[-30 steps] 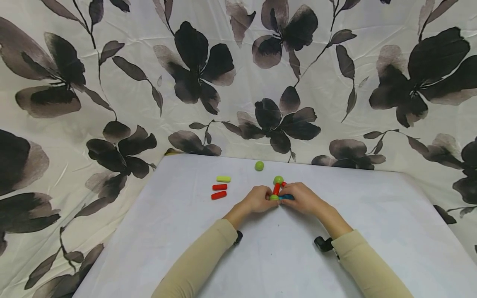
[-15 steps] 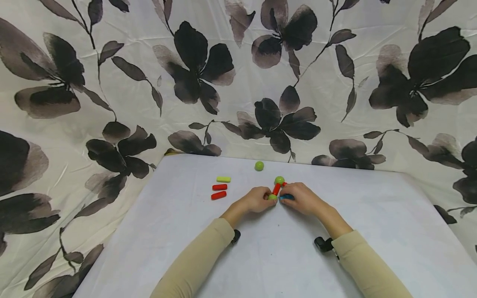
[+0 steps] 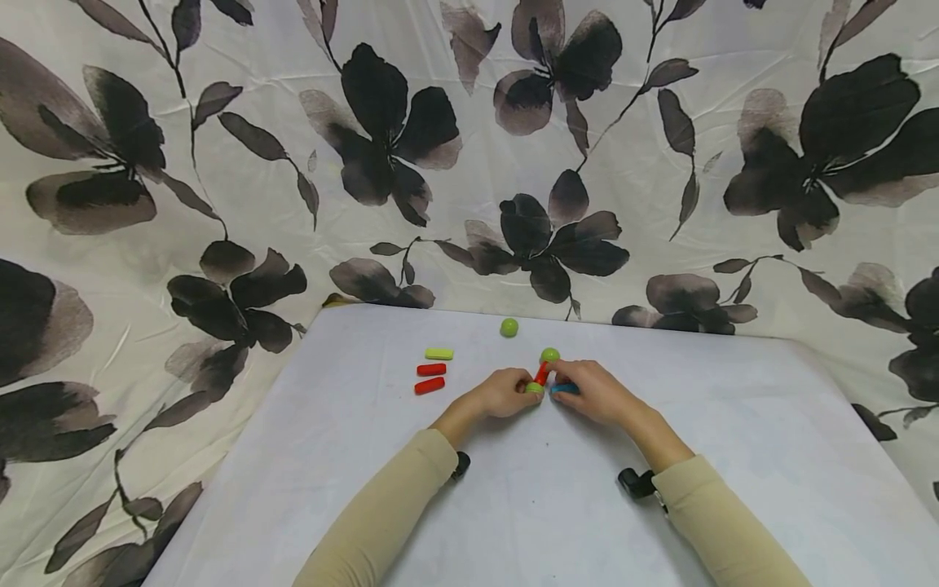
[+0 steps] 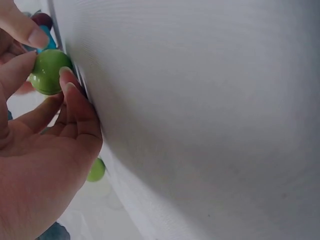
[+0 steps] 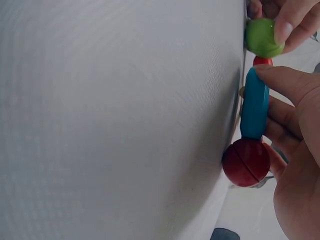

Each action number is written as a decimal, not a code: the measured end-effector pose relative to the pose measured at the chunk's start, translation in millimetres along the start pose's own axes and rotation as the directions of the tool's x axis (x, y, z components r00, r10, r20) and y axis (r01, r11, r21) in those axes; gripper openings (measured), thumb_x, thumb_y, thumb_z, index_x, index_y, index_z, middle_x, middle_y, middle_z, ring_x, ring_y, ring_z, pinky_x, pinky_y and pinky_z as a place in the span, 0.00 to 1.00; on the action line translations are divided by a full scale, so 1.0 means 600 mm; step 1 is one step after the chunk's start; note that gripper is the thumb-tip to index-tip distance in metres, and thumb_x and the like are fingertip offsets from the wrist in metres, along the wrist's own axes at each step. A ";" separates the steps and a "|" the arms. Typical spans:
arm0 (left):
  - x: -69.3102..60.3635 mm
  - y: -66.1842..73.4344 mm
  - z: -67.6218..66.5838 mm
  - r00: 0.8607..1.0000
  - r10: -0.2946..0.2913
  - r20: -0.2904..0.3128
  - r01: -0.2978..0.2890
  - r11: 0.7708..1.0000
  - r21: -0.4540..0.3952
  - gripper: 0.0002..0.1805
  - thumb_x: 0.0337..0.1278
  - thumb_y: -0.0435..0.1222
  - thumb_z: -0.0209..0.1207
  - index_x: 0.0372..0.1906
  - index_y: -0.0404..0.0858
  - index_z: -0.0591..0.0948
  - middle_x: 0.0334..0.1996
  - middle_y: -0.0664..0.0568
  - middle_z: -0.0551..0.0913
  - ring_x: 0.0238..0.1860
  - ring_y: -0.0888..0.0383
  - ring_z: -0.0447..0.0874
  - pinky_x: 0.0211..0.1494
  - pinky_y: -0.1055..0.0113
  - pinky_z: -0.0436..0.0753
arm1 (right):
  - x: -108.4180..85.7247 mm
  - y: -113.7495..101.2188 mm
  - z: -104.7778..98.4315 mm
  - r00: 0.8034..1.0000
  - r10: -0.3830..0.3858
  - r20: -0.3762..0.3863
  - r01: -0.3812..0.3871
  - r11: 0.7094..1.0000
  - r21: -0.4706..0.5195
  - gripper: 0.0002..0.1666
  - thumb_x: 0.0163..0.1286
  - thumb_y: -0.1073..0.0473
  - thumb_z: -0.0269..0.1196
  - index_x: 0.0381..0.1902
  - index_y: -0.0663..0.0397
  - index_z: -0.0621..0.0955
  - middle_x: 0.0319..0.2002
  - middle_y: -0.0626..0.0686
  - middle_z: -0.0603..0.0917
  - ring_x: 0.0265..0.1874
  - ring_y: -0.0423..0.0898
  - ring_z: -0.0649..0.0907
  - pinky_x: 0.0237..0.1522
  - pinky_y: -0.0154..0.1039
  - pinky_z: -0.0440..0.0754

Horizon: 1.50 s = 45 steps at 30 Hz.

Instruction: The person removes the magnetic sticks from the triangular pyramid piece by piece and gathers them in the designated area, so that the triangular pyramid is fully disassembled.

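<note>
With your left hand (image 3: 506, 394) pinching the green ball (image 4: 50, 74) and your right hand (image 3: 596, 391) gripping the blue bar (image 5: 255, 106) just right of that ball, I'd brace the ball firmly and square the bar's near end before pressing them together.

Glossy Plastic, Matt Cloth

The green ball (image 4: 49, 75) looked to us like smooth, glossy plastic, with white highlights on its curve. The blue bar (image 5: 255, 105) looked plastic, smooth with a softer sheen, and we saw a fine seam across the smooth dark red ball (image 5: 246, 162). The tabletop (image 3: 528, 522) looked matt, and up close we made out a fine weave, like cloth. The floral backdrop (image 3: 469, 183) seemed thin, creased cloth with a faint sheen. We took the sleeves (image 3: 726, 518) for matt cloth and the wrist cameras (image 3: 635, 483) for black plastic.
</note>
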<state>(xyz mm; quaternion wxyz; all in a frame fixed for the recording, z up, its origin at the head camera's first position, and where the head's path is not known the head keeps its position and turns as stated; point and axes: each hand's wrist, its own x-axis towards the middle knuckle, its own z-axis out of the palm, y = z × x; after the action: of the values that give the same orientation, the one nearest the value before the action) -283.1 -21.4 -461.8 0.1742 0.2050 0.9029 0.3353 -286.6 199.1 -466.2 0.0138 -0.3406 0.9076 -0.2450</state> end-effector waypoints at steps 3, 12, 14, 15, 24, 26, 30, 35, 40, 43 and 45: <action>-0.001 0.001 0.000 1.000 0.010 0.003 -0.010 1.000 0.003 0.14 0.72 0.42 0.59 0.49 0.35 0.80 0.29 0.55 0.70 0.34 0.59 0.69 0.39 0.67 0.66 | 0.000 -0.002 0.001 1.000 -0.014 -0.007 0.014 1.000 -0.018 0.27 0.67 0.62 0.71 0.63 0.56 0.78 0.38 0.48 0.87 0.41 0.49 0.85 0.56 0.56 0.78; -0.008 0.005 0.000 1.000 0.017 -0.005 -0.017 1.000 0.001 0.12 0.71 0.42 0.60 0.46 0.37 0.79 0.27 0.55 0.69 0.32 0.60 0.67 0.37 0.67 0.64 | 0.006 -0.011 0.009 0.999 -0.024 -0.036 0.021 0.995 -0.101 0.22 0.68 0.61 0.70 0.60 0.55 0.82 0.40 0.46 0.88 0.40 0.48 0.85 0.51 0.57 0.77; -0.008 0.005 0.000 1.000 0.013 -0.005 -0.013 1.000 0.006 0.11 0.71 0.42 0.60 0.45 0.37 0.79 0.27 0.55 0.69 0.32 0.59 0.67 0.37 0.67 0.64 | 0.009 -0.015 0.009 0.999 -0.016 -0.034 0.011 0.992 -0.126 0.21 0.69 0.61 0.69 0.59 0.53 0.83 0.45 0.48 0.88 0.44 0.50 0.86 0.52 0.57 0.76; -0.008 0.004 0.000 1.000 0.014 -0.007 -0.014 1.000 0.008 0.11 0.71 0.42 0.60 0.45 0.38 0.79 0.27 0.55 0.69 0.31 0.59 0.67 0.37 0.67 0.64 | 0.011 -0.017 0.009 1.000 -0.011 -0.029 0.007 0.991 -0.137 0.20 0.69 0.61 0.69 0.59 0.53 0.83 0.48 0.49 0.88 0.47 0.50 0.86 0.52 0.58 0.75; -0.005 0.002 -0.001 1.000 0.010 -0.009 -0.010 1.000 0.017 0.12 0.72 0.43 0.59 0.47 0.39 0.79 0.29 0.54 0.70 0.33 0.59 0.68 0.38 0.66 0.65 | 0.025 -0.021 0.000 1.000 -0.022 -0.005 0.021 0.985 -0.170 0.17 0.68 0.61 0.70 0.54 0.54 0.87 0.48 0.50 0.89 0.48 0.51 0.87 0.54 0.58 0.79; -0.005 0.001 -0.001 1.000 0.004 -0.003 -0.004 1.000 0.007 0.12 0.72 0.43 0.59 0.48 0.39 0.80 0.29 0.54 0.71 0.34 0.59 0.69 0.39 0.65 0.66 | 0.026 -0.020 -0.001 1.000 -0.021 -0.004 0.021 0.988 -0.156 0.16 0.68 0.61 0.70 0.53 0.54 0.87 0.47 0.49 0.89 0.47 0.51 0.87 0.54 0.59 0.79; -0.008 0.000 -0.003 1.000 -0.004 0.008 0.004 1.000 -0.004 0.12 0.73 0.44 0.59 0.50 0.41 0.80 0.31 0.55 0.72 0.35 0.59 0.70 0.40 0.65 0.66 | 0.026 -0.019 -0.001 1.000 0.000 0.004 0.001 0.991 -0.130 0.17 0.67 0.61 0.71 0.54 0.54 0.87 0.48 0.50 0.89 0.48 0.51 0.87 0.55 0.61 0.78; -0.008 -0.002 -0.005 1.000 0.004 0.013 -0.004 1.000 -0.014 0.12 0.73 0.44 0.59 0.49 0.41 0.80 0.31 0.54 0.72 0.36 0.59 0.70 0.41 0.65 0.66 | 0.026 -0.018 -0.001 1.000 0.011 0.002 -0.011 0.993 -0.119 0.17 0.67 0.61 0.71 0.53 0.55 0.87 0.45 0.49 0.90 0.43 0.48 0.87 0.52 0.58 0.78; -0.008 -0.005 -0.006 1.000 0.021 0.013 -0.021 1.000 -0.016 0.12 0.72 0.44 0.59 0.51 0.40 0.81 0.32 0.54 0.72 0.37 0.59 0.70 0.41 0.64 0.67 | 0.027 -0.017 0.000 1.000 0.007 -0.004 -0.007 0.994 -0.114 0.17 0.66 0.61 0.72 0.53 0.54 0.87 0.43 0.48 0.89 0.36 0.43 0.83 0.47 0.54 0.79; -0.009 -0.007 -0.008 0.999 0.040 0.023 -0.039 0.999 -0.017 0.14 0.73 0.43 0.60 0.53 0.40 0.81 0.33 0.54 0.74 0.38 0.59 0.71 0.42 0.64 0.68 | 0.027 -0.016 0.000 1.000 0.003 -0.002 -0.004 0.993 -0.122 0.16 0.67 0.61 0.71 0.52 0.54 0.87 0.43 0.47 0.89 0.38 0.44 0.85 0.48 0.54 0.80; -0.010 -0.007 -0.009 0.998 0.051 0.036 -0.051 0.998 -0.021 0.14 0.72 0.43 0.60 0.54 0.39 0.81 0.35 0.53 0.75 0.39 0.58 0.72 0.43 0.64 0.69 | 0.026 -0.014 0.000 1.000 0.006 -0.002 -0.006 0.991 -0.136 0.15 0.67 0.60 0.71 0.51 0.54 0.87 0.43 0.48 0.89 0.40 0.46 0.85 0.48 0.54 0.80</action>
<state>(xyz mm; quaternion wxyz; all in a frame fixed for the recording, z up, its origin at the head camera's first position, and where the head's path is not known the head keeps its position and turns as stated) -281.7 -30.3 -459.6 0.1842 0.2324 0.8906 0.3448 -293.6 183.9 -460.6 -0.0094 -0.3379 0.9232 -0.1828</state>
